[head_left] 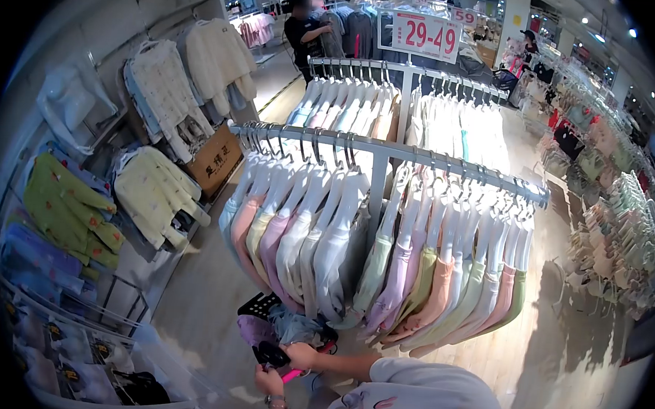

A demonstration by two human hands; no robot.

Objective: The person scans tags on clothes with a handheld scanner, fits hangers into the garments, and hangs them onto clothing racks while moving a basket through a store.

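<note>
I see a dark black item [270, 355] in the lower middle of the frame, too small for me to tell what it is; the right hand [304, 356] has its fingers curled closed on the item's right edge, while the left hand [268, 381], a band at its wrist, is bent up against its lower end, and I cannot tell how tightly its fingers press together; a bright pink strip [291, 376] runs just beside both hands. Near them, slightly higher, I have purple cloth [253, 329] and grey-blue cloth [295, 327] bunched beside a black perforated panel [260, 305]; at centre frame a metal rack [448, 166] carries pastel garments [432, 299] on white hangers, with a second row [355, 106] behind it. On the left side I see a green top [64, 205], a pale yellow top [150, 188] and a white mannequin torso [70, 106]; a sign [424, 36] reading 29-49 stands at top centre, another person [304, 37] in dark clothes is at its left, and dense hanging stock [614, 242] fills the right side.
</note>
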